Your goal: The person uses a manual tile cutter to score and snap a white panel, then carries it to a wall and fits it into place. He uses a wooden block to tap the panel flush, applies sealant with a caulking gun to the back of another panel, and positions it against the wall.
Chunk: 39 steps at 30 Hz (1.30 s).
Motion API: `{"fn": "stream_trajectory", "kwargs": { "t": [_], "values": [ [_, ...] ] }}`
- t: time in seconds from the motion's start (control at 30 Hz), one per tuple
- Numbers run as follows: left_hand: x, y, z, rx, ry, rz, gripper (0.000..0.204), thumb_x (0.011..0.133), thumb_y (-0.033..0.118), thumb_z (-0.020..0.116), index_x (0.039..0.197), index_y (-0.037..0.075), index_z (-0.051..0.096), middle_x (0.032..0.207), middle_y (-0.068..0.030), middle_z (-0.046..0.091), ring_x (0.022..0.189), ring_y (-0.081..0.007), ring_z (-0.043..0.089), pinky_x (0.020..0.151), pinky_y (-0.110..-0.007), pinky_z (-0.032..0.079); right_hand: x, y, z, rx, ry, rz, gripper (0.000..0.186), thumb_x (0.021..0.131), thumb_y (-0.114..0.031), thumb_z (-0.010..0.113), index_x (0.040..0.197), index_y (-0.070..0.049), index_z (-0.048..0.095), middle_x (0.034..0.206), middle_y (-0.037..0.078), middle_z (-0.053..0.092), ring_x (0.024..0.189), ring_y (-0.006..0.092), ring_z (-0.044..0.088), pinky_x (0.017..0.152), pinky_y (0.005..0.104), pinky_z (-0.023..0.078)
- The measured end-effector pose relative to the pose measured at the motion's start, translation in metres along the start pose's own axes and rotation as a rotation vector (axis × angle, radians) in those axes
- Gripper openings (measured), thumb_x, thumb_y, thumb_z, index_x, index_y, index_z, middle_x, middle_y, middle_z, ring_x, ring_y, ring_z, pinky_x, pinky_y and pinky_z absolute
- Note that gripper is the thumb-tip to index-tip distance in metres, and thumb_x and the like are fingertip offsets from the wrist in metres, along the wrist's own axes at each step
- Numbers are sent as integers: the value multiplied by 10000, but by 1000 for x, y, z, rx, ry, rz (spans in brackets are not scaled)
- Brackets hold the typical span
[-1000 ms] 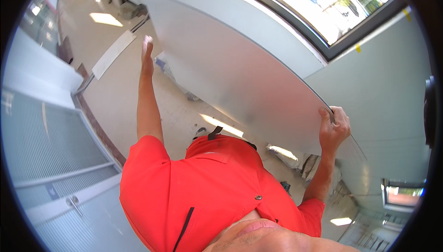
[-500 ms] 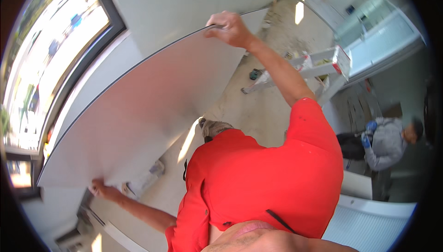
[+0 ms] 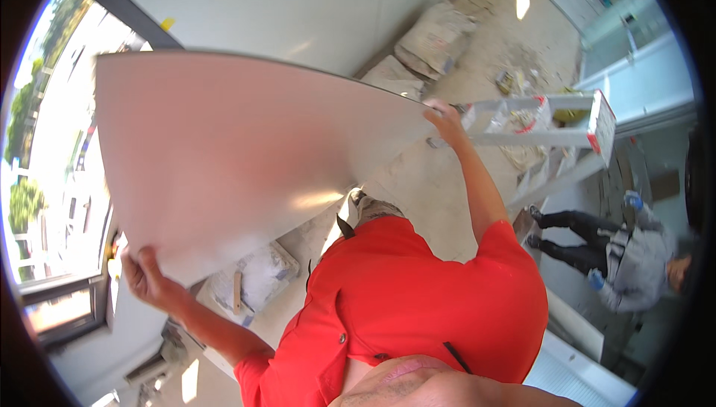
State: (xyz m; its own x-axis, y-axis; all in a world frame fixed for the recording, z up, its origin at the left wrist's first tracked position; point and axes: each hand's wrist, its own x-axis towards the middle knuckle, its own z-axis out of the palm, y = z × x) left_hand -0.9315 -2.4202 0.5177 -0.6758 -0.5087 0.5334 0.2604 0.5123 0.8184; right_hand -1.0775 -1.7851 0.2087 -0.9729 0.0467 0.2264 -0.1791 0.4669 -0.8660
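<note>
A large, flat, pale panel (image 3: 224,146) with a thin dark edge is held up in front of me. Its smooth face carries a blurry red reflection. My left hand (image 3: 147,280) grips the lower left edge, thumb on the near face and the other fingers partly behind it. At the panel's right end, my right hand (image 3: 447,120) is closed on the edge with that arm stretched out. The panel stands tilted, apart from the window frame as far as I can tell.
A stepladder (image 3: 537,127) stands at right beyond my right hand. Filled sacks (image 3: 436,38) lie along the far wall, with another sack (image 3: 257,276) below the panel. A window (image 3: 60,161) is at left. A person in grey (image 3: 638,258) with blue gloves is at right.
The panel has swung away from the left wall and window, its right end coming down and nearer. Both my hands moved with it. The person at right has shifted, arms now apart.
</note>
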Motion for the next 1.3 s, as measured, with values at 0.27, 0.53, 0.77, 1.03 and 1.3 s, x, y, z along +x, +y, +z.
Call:
{"fn": "stream_trajectory", "kwargs": {
  "t": [0.27, 0.53, 0.77, 1.03, 1.3],
  "values": [
    [-3, 36, 112, 343, -324, 488, 402, 781, 387, 907, 786, 124, 604, 715, -21, 551, 703, -240, 593, 764, -374, 416, 12, -150, -114, -28, 557, -235, 497, 1084, -244, 455, 1460, 44, 606, 1459, 208, 638, 1393, 332, 588, 1222, 462, 416],
    [-15, 11, 134, 156, -250, 643, 438, 763, 485, 862, 748, 153, 576, 692, 18, 533, 654, -210, 580, 732, -346, 410, -15, -472, 50, -912, -29, -752, 531, 879, -389, 844, 1236, -37, 670, 1193, 147, 701, 1113, 344, 682, 948, 464, 525],
    [29, -70, 77, 172, -408, 758, 329, 814, 384, 852, 916, 154, 639, 827, 25, 667, 874, -202, 709, 867, -370, 504, -8, -474, 135, -855, -168, -555, 195, 861, -142, 875, 1008, -105, 752, 926, 44, 733, 800, 281, 663, 739, 389, 513],
    [80, -261, -65, 505, -558, 329, 276, 856, 291, 863, 955, 83, 712, 921, -54, 745, 877, -280, 729, 827, -409, 556, 38, -467, 145, -911, -254, -665, 209, 852, -145, 881, 1010, -90, 755, 898, 44, 723, 810, 268, 661, 770, 370, 510],
    [83, -271, -64, 587, -499, 347, 281, 818, 256, 889, 902, 102, 669, 856, -22, 674, 775, -271, 633, 727, -380, 508, 95, -403, 182, -767, -338, -680, 184, 840, -154, 874, 969, -107, 751, 875, 49, 714, 813, 265, 675, 756, 374, 500]
  ]
}}
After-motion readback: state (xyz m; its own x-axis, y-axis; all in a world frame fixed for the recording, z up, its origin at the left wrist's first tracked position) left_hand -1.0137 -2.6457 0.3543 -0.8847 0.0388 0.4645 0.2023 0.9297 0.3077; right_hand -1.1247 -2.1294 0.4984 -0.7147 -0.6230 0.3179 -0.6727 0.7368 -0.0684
